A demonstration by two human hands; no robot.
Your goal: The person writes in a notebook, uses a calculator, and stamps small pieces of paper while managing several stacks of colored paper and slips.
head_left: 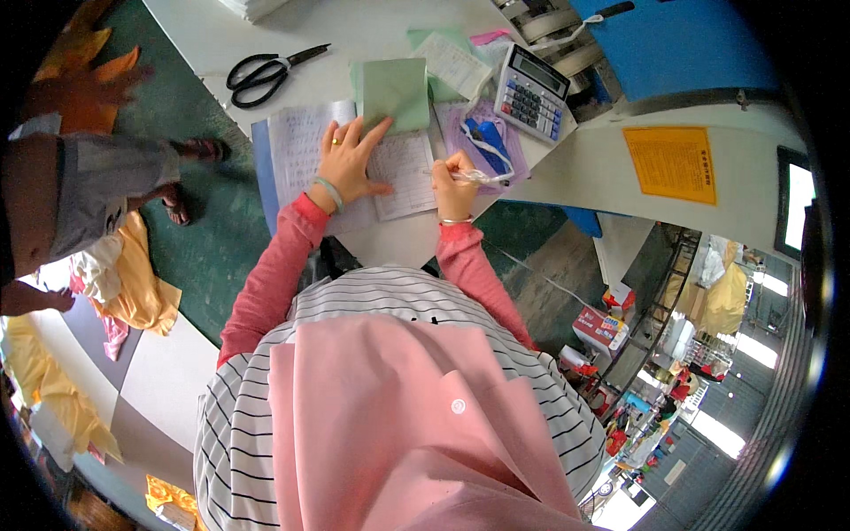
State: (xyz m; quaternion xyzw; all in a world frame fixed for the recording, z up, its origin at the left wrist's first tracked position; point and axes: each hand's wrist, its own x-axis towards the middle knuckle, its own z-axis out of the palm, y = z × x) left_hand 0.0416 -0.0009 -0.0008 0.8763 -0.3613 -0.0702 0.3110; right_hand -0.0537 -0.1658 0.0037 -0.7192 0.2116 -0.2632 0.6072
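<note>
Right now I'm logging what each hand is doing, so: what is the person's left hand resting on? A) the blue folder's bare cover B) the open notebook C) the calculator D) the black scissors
B: the left hand lies flat, fingers spread, on the open notebook, while the scissors and calculator lie untouched farther up the table.

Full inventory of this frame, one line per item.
notebook: 1, white lined pages, blue edge, open on table under both hands
green paper: 1, pale green, on notebook's top
scissors: 1, black, table, upper left
calculator: 1, grey, table, upper right
table: 1, white
yellow notice: 1, right panel
other person: 1, grey shorts, far left
left hand: flat on notebook
right hand: fingers grip white pen
</note>
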